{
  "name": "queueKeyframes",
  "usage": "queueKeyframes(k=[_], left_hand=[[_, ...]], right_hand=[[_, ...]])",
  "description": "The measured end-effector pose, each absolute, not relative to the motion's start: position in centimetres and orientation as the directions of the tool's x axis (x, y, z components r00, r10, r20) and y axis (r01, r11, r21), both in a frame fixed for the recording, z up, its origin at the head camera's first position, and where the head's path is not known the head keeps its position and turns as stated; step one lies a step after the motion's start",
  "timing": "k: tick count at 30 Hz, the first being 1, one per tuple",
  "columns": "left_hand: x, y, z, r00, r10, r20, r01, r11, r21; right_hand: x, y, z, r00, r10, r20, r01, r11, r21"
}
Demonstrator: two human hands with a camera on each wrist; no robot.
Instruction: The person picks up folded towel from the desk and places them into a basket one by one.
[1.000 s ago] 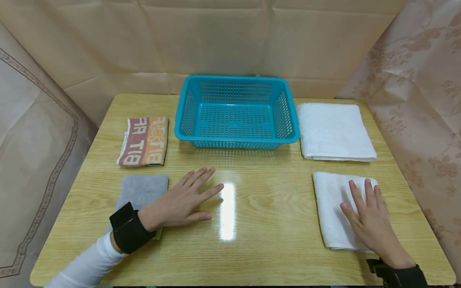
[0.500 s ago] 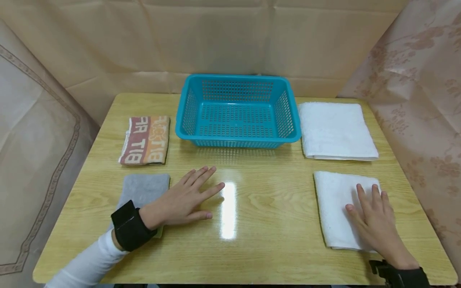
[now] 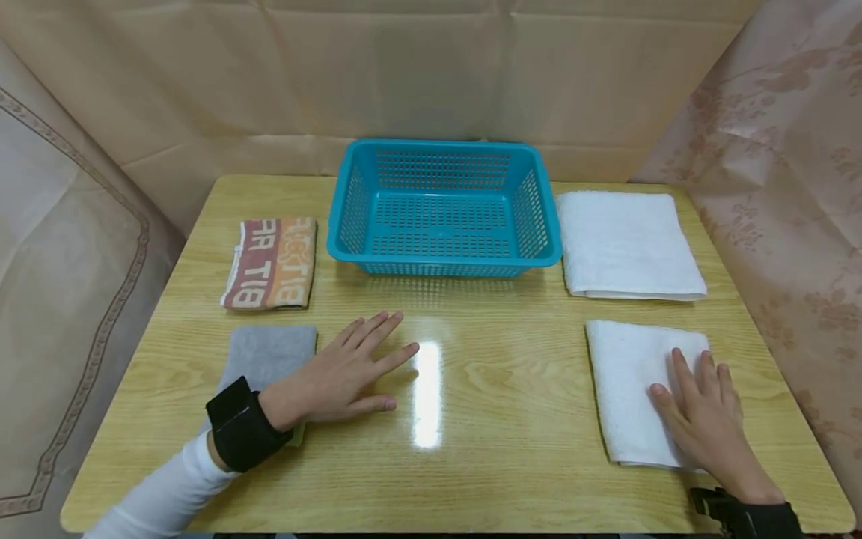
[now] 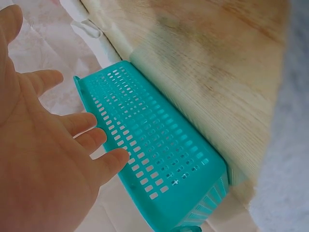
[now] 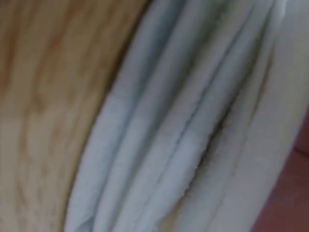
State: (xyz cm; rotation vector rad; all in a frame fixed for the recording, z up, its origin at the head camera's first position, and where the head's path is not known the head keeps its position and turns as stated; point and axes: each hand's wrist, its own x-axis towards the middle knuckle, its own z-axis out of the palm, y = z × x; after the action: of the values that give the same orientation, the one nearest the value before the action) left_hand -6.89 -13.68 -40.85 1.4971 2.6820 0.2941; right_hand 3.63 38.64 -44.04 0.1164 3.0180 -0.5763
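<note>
My left hand [image 3: 343,372] is spread palm down over the table, just right of a folded grey towel [image 3: 269,352] that the wrist and its black band partly cover. It holds nothing; in the left wrist view the palm and spread fingers stand before the blue basket [image 4: 159,140]. My right hand [image 3: 707,419] rests on the right part of a folded white towel [image 3: 626,389], its fingers relaxed. That towel's stacked layers [image 5: 159,145] fill much of the right wrist view, with only a sliver of the hand at the edge.
A blue perforated basket [image 3: 441,224] stands at the back middle. To its right lies another folded white towel [image 3: 626,243]; to its left lies a folded brown and orange patterned towel [image 3: 272,263]. Cloth hangs behind and beside the wooden table [image 3: 498,449].
My right hand has shifted a little to the right across the white towel, and its fingers lie closer together. My left hand stays in place.
</note>
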Motion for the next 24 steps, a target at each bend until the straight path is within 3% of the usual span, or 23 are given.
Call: queueKeyframes(k=[24], left_hand=[[-6.76, -13.81, -40.81, -0.525, 0.849, 0.060, 0.844, 0.510, 0.168]], right_hand=[[3.30, 38.96, -44.30, -0.981, 0.077, -0.176, 0.136, 0.924, -0.356]])
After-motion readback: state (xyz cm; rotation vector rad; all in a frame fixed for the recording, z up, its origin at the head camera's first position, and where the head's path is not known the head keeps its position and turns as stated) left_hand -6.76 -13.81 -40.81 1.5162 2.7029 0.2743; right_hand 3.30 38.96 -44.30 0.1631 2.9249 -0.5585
